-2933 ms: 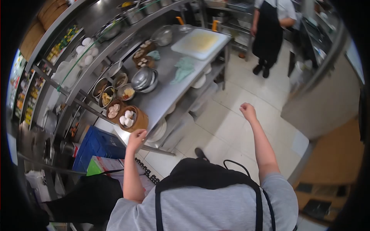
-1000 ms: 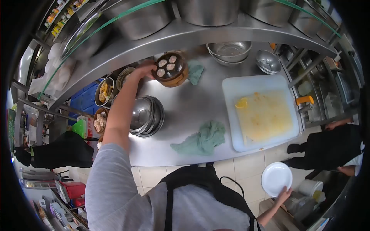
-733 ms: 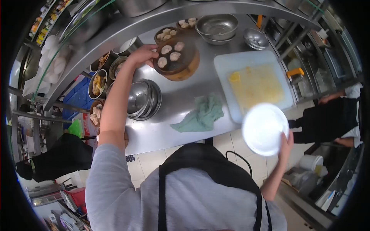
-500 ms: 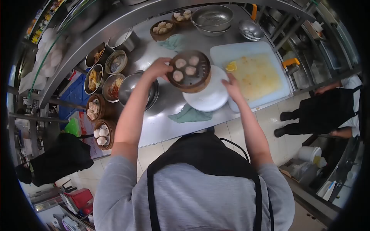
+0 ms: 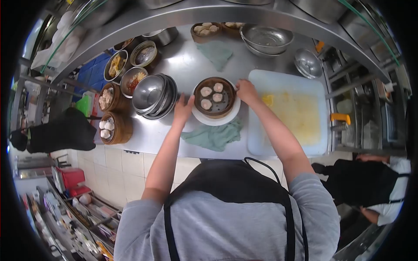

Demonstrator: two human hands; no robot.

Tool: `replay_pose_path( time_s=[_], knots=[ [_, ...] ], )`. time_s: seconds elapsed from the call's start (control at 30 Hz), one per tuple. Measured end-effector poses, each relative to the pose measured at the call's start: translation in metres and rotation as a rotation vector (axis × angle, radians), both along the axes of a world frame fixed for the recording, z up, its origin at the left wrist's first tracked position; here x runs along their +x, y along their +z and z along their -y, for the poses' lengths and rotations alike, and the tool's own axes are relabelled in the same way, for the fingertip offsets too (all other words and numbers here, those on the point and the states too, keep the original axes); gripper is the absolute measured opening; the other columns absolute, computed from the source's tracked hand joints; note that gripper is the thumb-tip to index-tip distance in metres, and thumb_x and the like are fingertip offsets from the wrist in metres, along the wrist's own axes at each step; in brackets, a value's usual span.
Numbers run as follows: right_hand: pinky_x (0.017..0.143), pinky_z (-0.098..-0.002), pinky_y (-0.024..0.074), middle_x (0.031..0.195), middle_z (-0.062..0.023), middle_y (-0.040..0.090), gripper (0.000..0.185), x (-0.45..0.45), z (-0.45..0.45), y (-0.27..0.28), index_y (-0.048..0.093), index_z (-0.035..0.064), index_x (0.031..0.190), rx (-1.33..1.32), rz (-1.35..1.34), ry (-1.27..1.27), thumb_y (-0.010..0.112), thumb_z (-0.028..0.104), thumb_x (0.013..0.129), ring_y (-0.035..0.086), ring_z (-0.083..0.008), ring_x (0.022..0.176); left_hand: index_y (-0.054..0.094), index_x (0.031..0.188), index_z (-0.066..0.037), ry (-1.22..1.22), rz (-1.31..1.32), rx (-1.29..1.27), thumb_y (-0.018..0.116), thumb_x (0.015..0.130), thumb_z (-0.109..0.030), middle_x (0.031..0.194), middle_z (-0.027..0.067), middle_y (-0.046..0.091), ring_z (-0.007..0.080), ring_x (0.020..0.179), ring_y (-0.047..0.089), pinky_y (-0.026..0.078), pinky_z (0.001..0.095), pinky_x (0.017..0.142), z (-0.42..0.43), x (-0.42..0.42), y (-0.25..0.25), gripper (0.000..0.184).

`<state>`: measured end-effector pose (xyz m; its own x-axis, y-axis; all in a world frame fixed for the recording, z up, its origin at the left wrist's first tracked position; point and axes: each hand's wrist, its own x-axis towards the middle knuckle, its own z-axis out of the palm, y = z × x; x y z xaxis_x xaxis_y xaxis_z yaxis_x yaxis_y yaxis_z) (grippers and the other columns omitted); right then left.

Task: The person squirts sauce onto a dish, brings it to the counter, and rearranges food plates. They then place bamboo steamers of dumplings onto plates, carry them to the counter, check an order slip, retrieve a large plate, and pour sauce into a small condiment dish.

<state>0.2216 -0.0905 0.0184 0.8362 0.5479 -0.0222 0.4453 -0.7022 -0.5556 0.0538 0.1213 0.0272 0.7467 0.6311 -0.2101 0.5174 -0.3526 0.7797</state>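
At the far left of the steel table (image 5: 185, 52), two bamboo baskets (image 5: 124, 129) stand one beyond the other, and a stack of metal bowls (image 5: 150, 93) sits between them and the left hand (image 5: 183, 111). That hand reaches forward with its thumb and fingers parted, the thumb just beside the left rim of the steamer (image 5: 219, 115); whether skin meets wood I cannot tell. The steamer lies directly to the right of those fingers — upright, mouth up, holding four pale dumplings (image 5: 217, 98) — and rests on a white plate (image 5: 213, 122) whose rim shows mostly below and to the right of it. Being round, the steamer offers no long axis, so what matters is which part of its rim each hand faces. A green cloth (image 5: 215, 135) lies rumpled on the near side of the plate. Next comes the right hand (image 5: 246, 90), its fingers bent inward at the upper right rim, a little farther from the body than the left; whether they pinch the edge or only touch it is unclear. Neither hand is plainly nearer. Beyond the right wrist lies the white cutting board (image 5: 283, 145), partly under that forearm.
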Motion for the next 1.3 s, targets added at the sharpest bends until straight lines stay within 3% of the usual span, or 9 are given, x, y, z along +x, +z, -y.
replay_pose_path(
  time_s=[0.03, 0.1, 0.2, 0.4, 0.53, 0.63, 0.87, 1.0, 1.3],
  knots=[
    [0.078, -0.0418, 0.0439, 0.092, -0.0169, 0.059, 0.014, 0.002, -0.003, 0.002, 0.060, 0.0040, 0.081, -0.032, -0.102, -0.013, 0.056, 0.006, 0.067, 0.055, -0.0341, 0.090, 0.033, 0.131, -0.001, 0.023, -0.003, 0.003, 0.057, 0.080, -0.040, 0.118, 0.0233, 0.049, 0.0268, 0.107, 0.052, 0.042, 0.0318, 0.088, 0.004, -0.005, -0.010, 0.069],
    [0.078, -0.0414, 0.0439, 0.093, -0.0168, 0.059, 0.014, 0.005, -0.004, 0.006, 0.060, 0.0041, 0.081, 0.000, -0.162, -0.004, 0.055, 0.007, 0.069, 0.055, -0.0337, 0.090, 0.026, 0.134, -0.001, 0.253, 0.075, -0.537, 0.052, 0.083, -0.046, 0.133, 0.0185, 0.036, 0.0250, 0.124, 0.033, 0.025, 0.0323, 0.101, 0.023, -0.008, -0.012, 0.073],
    [0.077, -0.0381, 0.0435, 0.093, -0.0169, 0.059, 0.016, 0.008, -0.009, 0.006, 0.058, 0.0026, 0.086, 0.054, -0.305, -0.020, 0.055, 0.014, 0.075, 0.056, -0.0309, 0.089, 0.027, 0.134, 0.000, 0.174, 0.287, -0.728, 0.050, 0.087, -0.039, 0.137, 0.0134, 0.031, 0.0203, 0.127, 0.026, 0.018, 0.0283, 0.104, 0.046, -0.006, 0.020, 0.065],
    [0.081, -0.0338, 0.0391, 0.099, -0.0198, 0.055, 0.025, -0.013, -0.031, -0.014, 0.045, 0.0010, 0.103, 0.402, -0.459, -0.065, 0.043, 0.022, 0.090, 0.052, -0.0300, 0.093, 0.029, 0.132, 0.001, 0.169, 0.406, -0.813, 0.035, 0.092, -0.042, 0.135, 0.0129, 0.033, 0.0199, 0.127, 0.026, 0.018, 0.0296, 0.105, 0.040, -0.017, 0.017, 0.059],
    [0.074, -0.0284, 0.0415, 0.093, -0.0125, 0.056, 0.019, -0.010, -0.039, -0.015, 0.047, 0.0039, 0.103, 0.568, -0.607, -0.044, 0.044, 0.018, 0.090, 0.051, -0.0175, 0.084, 0.031, 0.131, 0.001, 0.389, 0.505, -0.686, 0.031, 0.093, -0.043, 0.133, 0.0123, 0.037, 0.0210, 0.124, 0.032, 0.022, 0.0326, 0.104, 0.046, -0.036, 0.019, 0.057],
    [0.070, -0.0243, 0.0421, 0.090, -0.0077, 0.057, 0.016, -0.014, -0.054, -0.027, 0.048, 0.0052, 0.103, 0.571, -0.670, 0.059, 0.045, 0.015, 0.091, 0.050, -0.0119, 0.080, 0.036, 0.125, 0.001, 0.366, 0.785, -1.168, 0.027, 0.095, -0.030, 0.125, 0.0140, 0.044, 0.0237, 0.117, 0.041, 0.032, 0.0352, 0.099, 0.046, -0.052, 0.021, 0.044],
    [0.066, -0.0238, 0.0432, 0.080, -0.0034, 0.059, 0.019, -0.005, -0.107, 0.058, 0.056, 0.0069, 0.096, 0.273, -0.629, 0.604, 0.055, 0.023, 0.086, 0.053, -0.0098, 0.075, 0.038, 0.124, -0.001, 0.691, 0.787, -1.196, 0.029, 0.093, -0.022, 0.125, 0.0144, 0.045, 0.0263, 0.113, 0.045, 0.037, 0.0389, 0.096, 0.041, -0.118, 0.019, 0.039],
    [0.068, -0.0264, 0.0451, 0.083, -0.0053, 0.063, 0.025, 0.072, -0.156, 0.058, 0.059, 0.0066, 0.091, 0.294, 0.052, 0.272, 0.060, 0.029, 0.080, 0.059, -0.0134, 0.077, 0.038, 0.124, 0.001, 0.701, 0.835, -1.157, 0.031, 0.092, -0.023, 0.124, 0.0151, 0.045, 0.0268, 0.113, 0.046, 0.038, 0.0389, 0.095, 0.037, -0.166, 0.015, 0.040],
    [0.059, -0.0200, 0.0406, 0.073, -0.0006, 0.060, 0.018, 0.107, -0.025, 0.061, 0.062, 0.0051, 0.088, 0.494, -0.208, -0.002, 0.060, 0.020, 0.078, 0.053, -0.0075, 0.065, 0.038, 0.125, -0.002, 0.952, 0.939, -1.034, 0.033, 0.091, -0.020, 0.125, 0.0158, 0.045, 0.0293, 0.113, 0.046, 0.038, 0.0430, 0.096, 0.028, -0.282, 0.028, 0.039]
  ],
)
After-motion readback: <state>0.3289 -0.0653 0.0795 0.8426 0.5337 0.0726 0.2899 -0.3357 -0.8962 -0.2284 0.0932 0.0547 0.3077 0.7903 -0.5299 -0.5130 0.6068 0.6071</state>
